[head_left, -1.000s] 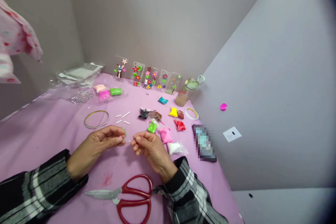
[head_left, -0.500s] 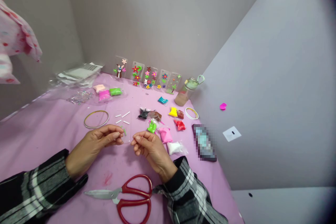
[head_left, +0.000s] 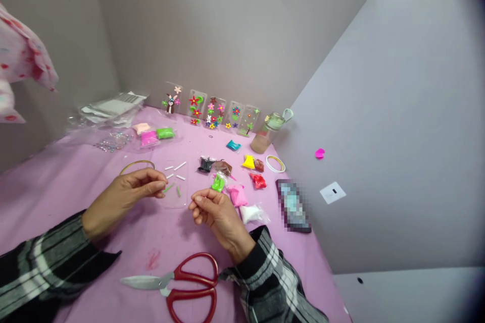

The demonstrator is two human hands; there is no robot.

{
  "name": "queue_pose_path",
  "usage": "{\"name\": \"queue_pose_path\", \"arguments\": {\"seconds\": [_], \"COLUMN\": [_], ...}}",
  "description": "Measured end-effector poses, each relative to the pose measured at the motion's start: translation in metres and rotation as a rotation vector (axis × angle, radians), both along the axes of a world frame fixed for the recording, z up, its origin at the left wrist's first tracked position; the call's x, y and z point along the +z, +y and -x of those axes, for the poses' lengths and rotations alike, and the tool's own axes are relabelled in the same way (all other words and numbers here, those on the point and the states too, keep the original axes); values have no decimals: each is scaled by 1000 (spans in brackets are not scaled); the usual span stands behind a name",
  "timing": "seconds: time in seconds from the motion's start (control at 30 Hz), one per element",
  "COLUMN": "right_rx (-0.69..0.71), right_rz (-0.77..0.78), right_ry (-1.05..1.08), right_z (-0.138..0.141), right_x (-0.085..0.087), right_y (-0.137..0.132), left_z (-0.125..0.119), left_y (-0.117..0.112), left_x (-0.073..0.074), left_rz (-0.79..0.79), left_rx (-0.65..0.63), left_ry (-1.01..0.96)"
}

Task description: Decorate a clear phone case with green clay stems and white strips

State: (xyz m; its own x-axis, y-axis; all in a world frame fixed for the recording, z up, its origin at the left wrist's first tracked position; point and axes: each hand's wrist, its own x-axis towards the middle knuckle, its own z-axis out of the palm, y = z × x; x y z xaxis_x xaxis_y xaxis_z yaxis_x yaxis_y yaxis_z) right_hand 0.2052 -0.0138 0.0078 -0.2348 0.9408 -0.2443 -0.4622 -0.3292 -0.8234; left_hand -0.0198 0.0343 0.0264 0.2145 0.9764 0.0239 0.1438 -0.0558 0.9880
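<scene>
A clear phone case [head_left: 181, 169] lies flat on the pink cloth, with several short white strips [head_left: 180, 166] and two thin green strips [head_left: 179, 191] on it. My left hand [head_left: 127, 194] is over the case's left edge, thumb and fingers pinched together; one green strip lies by its fingertips. Whether anything is inside that pinch is hidden. Off the case's lower right corner, my right hand [head_left: 217, 212] is closed with thumb against forefinger, and I cannot make out what it holds. Red-handled scissors [head_left: 162, 281] lie open below both hands.
Clay packets, including black [head_left: 206, 164], green [head_left: 218, 181], pink [head_left: 238, 195] and white [head_left: 252, 213], lie right of the case. Decorated cases [head_left: 215, 112] lean on the wall beside a bottle [head_left: 265, 133]. A phone [head_left: 293, 205] and tape rolls [head_left: 275, 163] are also there.
My left hand has moved left, away from my right hand, uncovering more of the case and the second green strip. My right hand stays nearly still.
</scene>
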Motion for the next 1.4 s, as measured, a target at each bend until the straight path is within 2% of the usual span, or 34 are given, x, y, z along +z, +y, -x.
{"name": "queue_pose_path", "arguments": {"seconds": [0.07, 0.2, 0.37, 0.6, 1.0, 1.4], "right_rx": [2, 11, 34, 78, 86, 90], "right_rz": [-5, -8, 1, -9, -1, -1], "right_ry": [-2, -5, 0, -20, -11, -14], "right_z": [0, 1, 1, 1, 2, 1], "right_x": [0, 1, 2, 2, 1, 0], "right_y": [0, -1, -1, -2, -1, 0], "left_z": [5, 8, 7, 18, 21, 23], "left_y": [11, 30, 42, 55, 64, 65], "left_x": [5, 6, -10, -33, -58, -61], "left_rz": [-121, -169, -272, -408, -515, -570], "left_rx": [-53, -138, -178, -187, -208, -215], "left_ry": [145, 214, 317, 421, 557, 592]}}
